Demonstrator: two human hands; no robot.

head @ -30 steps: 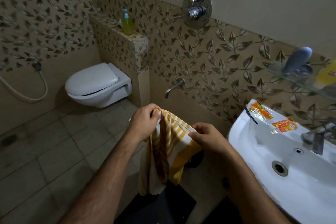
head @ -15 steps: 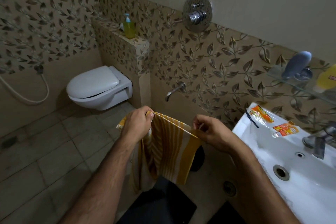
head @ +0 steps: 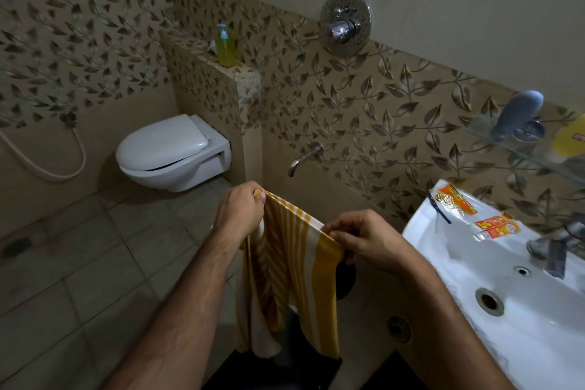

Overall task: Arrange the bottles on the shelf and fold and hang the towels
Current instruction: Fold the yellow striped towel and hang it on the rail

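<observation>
A yellow and white striped towel (head: 291, 269) hangs in front of me, its top edge stretched between both hands. My left hand (head: 239, 212) pinches the towel's left corner. My right hand (head: 364, 239) grips the right corner. The rest of the towel drops in loose folds toward the floor. A green pump bottle (head: 225, 47) stands upright on the tiled ledge (head: 243, 73) above the toilet. On the glass shelf (head: 522, 149) at the right lie a blue-grey bottle (head: 517, 111), tilted, and a yellow bottle (head: 569, 139), cut off by the frame edge.
A white wall-hung toilet (head: 171, 152) sits at the left with a hose beside it. The white washbasin (head: 506, 294) at the right carries two orange sachets (head: 456, 199) and a tap. A wall spout (head: 304, 158) and shower mixer (head: 345, 22) are ahead. A dark mat (head: 285, 370) lies below.
My hands have moved apart and spread the towel's top edge wider, from bunched to stretched. The view has tilted slightly downward.
</observation>
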